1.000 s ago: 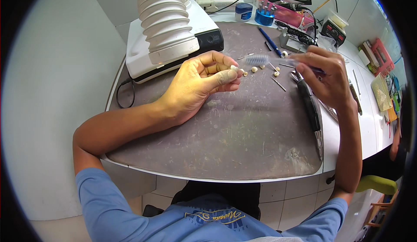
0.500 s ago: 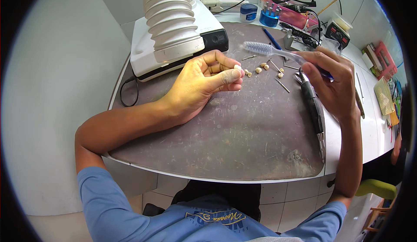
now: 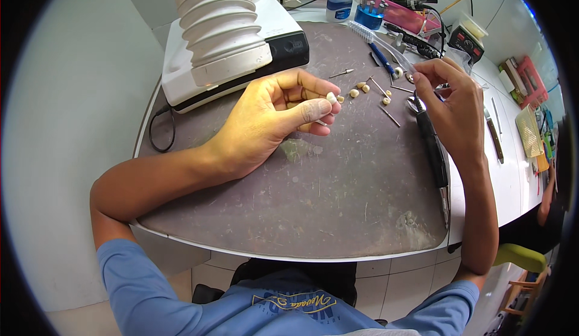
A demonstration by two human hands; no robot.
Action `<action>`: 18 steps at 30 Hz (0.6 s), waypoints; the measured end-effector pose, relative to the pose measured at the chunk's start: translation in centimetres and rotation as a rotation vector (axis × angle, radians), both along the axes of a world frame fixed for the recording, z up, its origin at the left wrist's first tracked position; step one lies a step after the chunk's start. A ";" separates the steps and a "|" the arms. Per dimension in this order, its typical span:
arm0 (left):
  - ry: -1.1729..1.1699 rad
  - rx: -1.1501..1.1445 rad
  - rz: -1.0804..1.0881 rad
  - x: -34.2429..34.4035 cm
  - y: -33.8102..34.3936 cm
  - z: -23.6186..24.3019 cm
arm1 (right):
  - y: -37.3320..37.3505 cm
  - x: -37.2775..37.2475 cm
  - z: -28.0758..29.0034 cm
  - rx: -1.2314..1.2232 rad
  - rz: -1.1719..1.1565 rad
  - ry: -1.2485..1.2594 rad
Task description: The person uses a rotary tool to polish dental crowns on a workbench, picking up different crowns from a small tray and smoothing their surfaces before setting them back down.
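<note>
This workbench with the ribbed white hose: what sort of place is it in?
Probably a dental laboratory. The left hand pinches a small white piece, cream tooth-shaped pieces lie on the grey mat, and a black rotary handpiece rests at the mat's right side.

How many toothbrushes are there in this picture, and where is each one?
1. The translucent toothbrush is in the person's right hand, its bristled head pointing away from the person, toward the far edge of the grey mat. Others could be hidden.
</note>
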State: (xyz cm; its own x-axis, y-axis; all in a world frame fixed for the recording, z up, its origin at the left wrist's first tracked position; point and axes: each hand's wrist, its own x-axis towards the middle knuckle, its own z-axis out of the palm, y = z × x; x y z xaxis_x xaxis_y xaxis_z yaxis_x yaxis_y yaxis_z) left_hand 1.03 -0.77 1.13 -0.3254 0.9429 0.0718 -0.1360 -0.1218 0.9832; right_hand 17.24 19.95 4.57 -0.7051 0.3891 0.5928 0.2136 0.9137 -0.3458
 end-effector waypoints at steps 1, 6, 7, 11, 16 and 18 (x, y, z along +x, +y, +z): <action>-0.007 0.001 -0.003 0.0 0.1 0.0 | -0.1 0.0 0.1 0.001 -0.003 -0.007; -0.005 -0.003 0.010 -0.1 -0.2 0.3 | -1.8 -0.2 0.0 -0.018 0.045 -0.066; -0.001 0.001 0.010 0.0 -0.2 0.2 | -2.1 -0.1 -0.2 -0.018 0.070 -0.073; -0.022 0.007 -0.004 -0.2 0.0 -0.1 | -2.7 -0.1 -0.9 -0.072 0.125 -0.172; -0.021 0.002 -0.001 -0.2 -0.1 0.1 | -3.5 -0.1 -0.9 -0.078 0.161 -0.233; -0.027 -0.004 0.008 -0.2 -0.1 0.0 | -3.6 -0.1 -1.0 -0.075 0.183 -0.238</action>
